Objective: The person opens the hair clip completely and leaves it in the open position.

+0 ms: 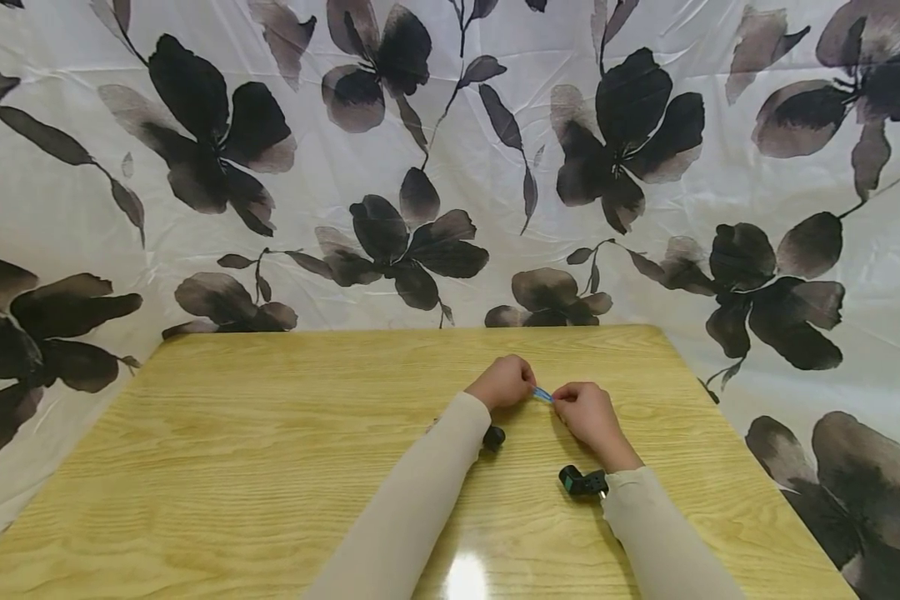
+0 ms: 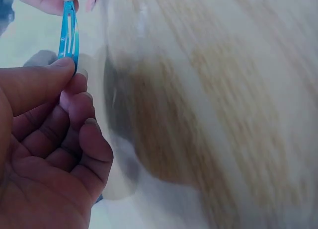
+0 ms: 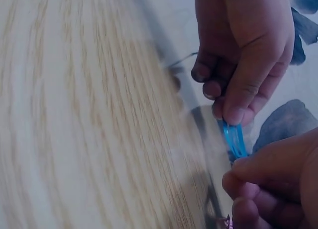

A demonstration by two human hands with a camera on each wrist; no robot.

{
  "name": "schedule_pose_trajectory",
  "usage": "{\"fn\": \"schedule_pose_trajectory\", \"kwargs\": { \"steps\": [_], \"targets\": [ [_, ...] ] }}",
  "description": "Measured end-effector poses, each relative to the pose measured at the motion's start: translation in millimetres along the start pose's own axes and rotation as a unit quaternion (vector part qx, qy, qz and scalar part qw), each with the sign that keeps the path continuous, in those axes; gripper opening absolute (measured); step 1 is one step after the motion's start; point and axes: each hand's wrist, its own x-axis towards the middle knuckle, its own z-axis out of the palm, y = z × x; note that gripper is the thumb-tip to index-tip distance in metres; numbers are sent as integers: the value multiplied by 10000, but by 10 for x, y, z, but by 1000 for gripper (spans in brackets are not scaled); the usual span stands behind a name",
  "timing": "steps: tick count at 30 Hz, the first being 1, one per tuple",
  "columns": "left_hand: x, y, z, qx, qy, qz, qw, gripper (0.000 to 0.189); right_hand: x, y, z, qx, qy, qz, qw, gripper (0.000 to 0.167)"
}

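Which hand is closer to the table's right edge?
The right hand: it pinches the blue clip at the end nearer the table's right edge; the left hand pinches the other end, farther away.

Blue clip (image 2: 63, 40); yellow wood-grained table (image 1: 270, 433); flowered backdrop (image 1: 510, 242), seemingly off-white.

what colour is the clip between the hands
Blue; the clip shows best in the left wrist view.
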Motion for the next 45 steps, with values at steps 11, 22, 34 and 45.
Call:
{"fn": "schedule_pose_trajectory", "kwargs": {
  "steps": [11,22,34,45],
  "targets": [
    [-76,-36,-89,-130,-36,144,9998,13,7,21,36,1028,-87,106,9946,16],
    [-237,-79,-192,-579,-256,78,9980,19,-12,-27,63,1956,-337,169,9800,17],
    [-411,-169,-263,-1097,-260,-79,9936,18,-32,-109,137,2370,-497,109,9702,24],
    [-570,-234,-319,-1058,74,-215,9941,16,-63,-200,219,2688,-754,33,9602,24]
  ]
}}
